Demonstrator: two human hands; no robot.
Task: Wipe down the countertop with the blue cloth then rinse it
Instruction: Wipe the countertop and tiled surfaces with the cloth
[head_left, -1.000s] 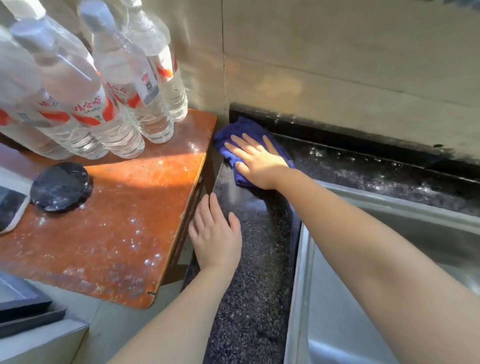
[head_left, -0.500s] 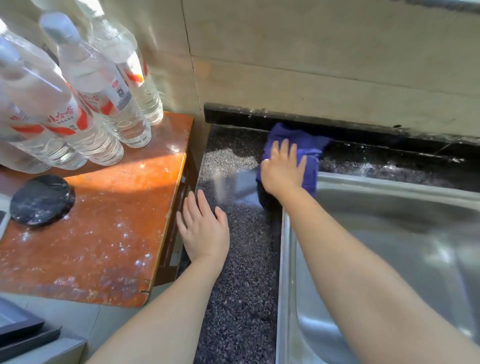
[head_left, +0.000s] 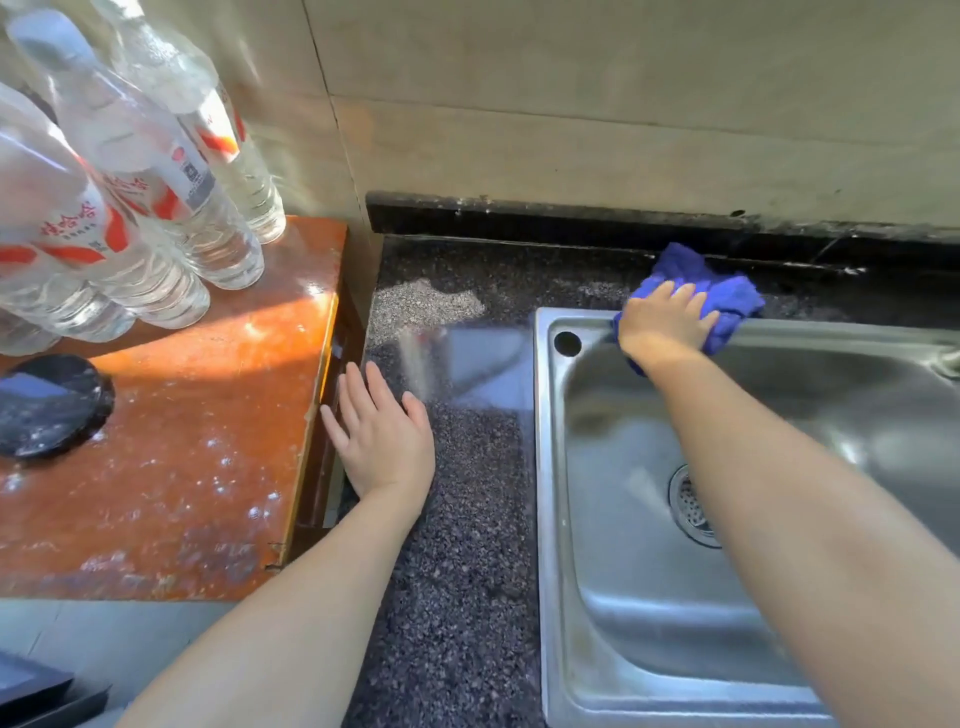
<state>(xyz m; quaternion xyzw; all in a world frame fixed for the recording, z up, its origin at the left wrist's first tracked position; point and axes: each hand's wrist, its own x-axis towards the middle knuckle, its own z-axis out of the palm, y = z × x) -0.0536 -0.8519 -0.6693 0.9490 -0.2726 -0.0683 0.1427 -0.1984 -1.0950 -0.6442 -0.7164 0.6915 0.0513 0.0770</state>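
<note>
Cloth: blue cloth (head_left: 727, 299) sits bunched on the narrow back strip of the countertop (head_left: 467, 519), between the sink (head_left: 550, 467) rim and the dark backsplash ledge (head_left: 519, 221); its near edge hangs over the rim into the basin.
Right hand: your right hand (head_left: 662, 325) lies flat on the cloth, fingers spread, palm pressing down. It is a push, not a pinch, which suits wiping, since a flat palm keeps the fabric against the stone.
Left hand: your left hand (head_left: 382, 441) rests open on the counter's left edge, fingers apart, holding nothing. It reads as a brace for your weight while the other arm reaches across the basin.
Surface: the speckled stone left of the sink carries a glossy streak, probably damp. A pale, sunlit patch lies near the back corner.
Surroundings: water bottles (head_left: 156, 182) and a dark round disc (head_left: 49, 405) stand on the orange side table (head_left: 208, 467), just beside the counter and clear of the wiping path.
Stage: wiping looks to be in progress along the back strip. Rinsing is not yet begun; no running water shows.
Watch: that strip is tight, so the cloth may slip into the basin if pressure drifts forward.
</note>
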